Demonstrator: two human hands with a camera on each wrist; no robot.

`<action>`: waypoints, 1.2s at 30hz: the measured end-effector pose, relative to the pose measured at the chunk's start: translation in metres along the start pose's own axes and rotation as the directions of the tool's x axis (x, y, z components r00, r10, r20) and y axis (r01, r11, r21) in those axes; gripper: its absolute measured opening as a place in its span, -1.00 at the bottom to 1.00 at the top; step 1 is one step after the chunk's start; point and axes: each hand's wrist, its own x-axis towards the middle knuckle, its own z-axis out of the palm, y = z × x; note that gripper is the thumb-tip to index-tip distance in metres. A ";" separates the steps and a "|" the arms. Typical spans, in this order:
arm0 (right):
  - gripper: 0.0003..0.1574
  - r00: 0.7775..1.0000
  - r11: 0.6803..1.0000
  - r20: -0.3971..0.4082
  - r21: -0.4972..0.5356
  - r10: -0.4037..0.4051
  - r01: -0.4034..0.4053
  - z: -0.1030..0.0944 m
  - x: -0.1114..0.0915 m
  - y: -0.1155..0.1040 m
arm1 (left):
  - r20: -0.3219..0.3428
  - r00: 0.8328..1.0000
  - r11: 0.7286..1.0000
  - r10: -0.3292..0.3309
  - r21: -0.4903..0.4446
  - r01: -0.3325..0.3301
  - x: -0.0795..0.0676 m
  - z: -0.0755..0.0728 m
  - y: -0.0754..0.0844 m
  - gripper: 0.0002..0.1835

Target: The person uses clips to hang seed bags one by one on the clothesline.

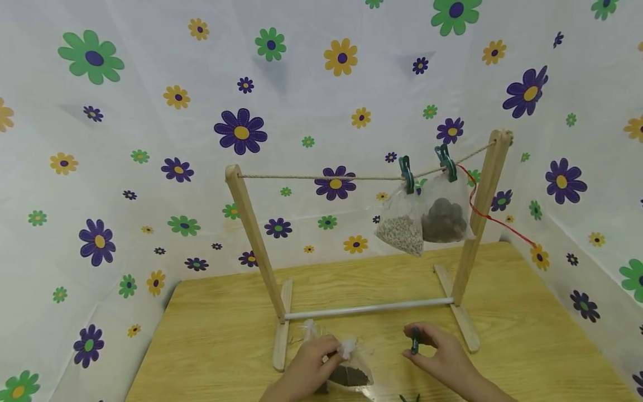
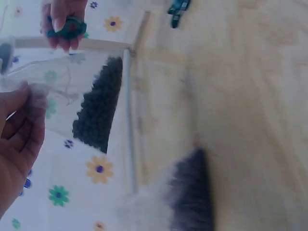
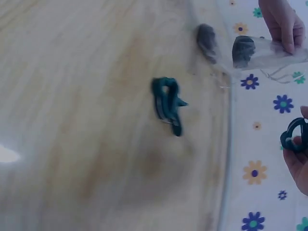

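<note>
My left hand (image 1: 311,365) pinches the gathered top of a clear bag (image 1: 351,375) with small dark, bean-like pieces at its bottom. In the left wrist view this bag (image 2: 98,106) hangs from the fingertips above the table. A green spring clip (image 1: 415,340) is held between the thumb and fingers of my right hand (image 1: 444,357), to the right of the bag. A second green clip (image 3: 167,103) lies on the table in the right wrist view. Another clear bag with dark contents (image 2: 192,192) rests on the table, blurred in the left wrist view.
Behind the hands stands a wooden frame (image 1: 256,245) with a string (image 1: 321,177) across its top and a white bar (image 1: 372,308) low down. Two clips hold a bag of pale grains (image 1: 402,231) and a bag of round grey pieces (image 1: 444,220). A red cord (image 1: 494,220) trails right.
</note>
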 end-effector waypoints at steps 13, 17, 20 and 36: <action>-0.66 0.974 0.976 0.060 0.023 -0.218 0.217 -0.034 0.054 -0.059 | -0.156 0.975 0.942 0.157 0.321 -0.100 0.049 -0.036 0.021 -0.88; -0.62 0.941 0.941 0.010 0.005 -0.340 0.339 -0.046 0.070 -0.074 | -0.175 0.965 0.919 0.197 0.375 -0.120 0.067 -0.052 0.029 -0.88; -0.60 0.926 0.925 -0.002 0.020 -0.378 0.378 -0.055 0.081 -0.088 | -0.194 0.949 0.898 0.250 0.412 -0.152 0.079 -0.064 0.035 -0.87; -0.56 0.853 0.849 -0.034 -0.117 -0.521 0.515 -0.096 0.134 -0.158 | -0.195 0.920 0.863 0.339 0.453 -0.223 0.133 -0.113 0.059 -0.93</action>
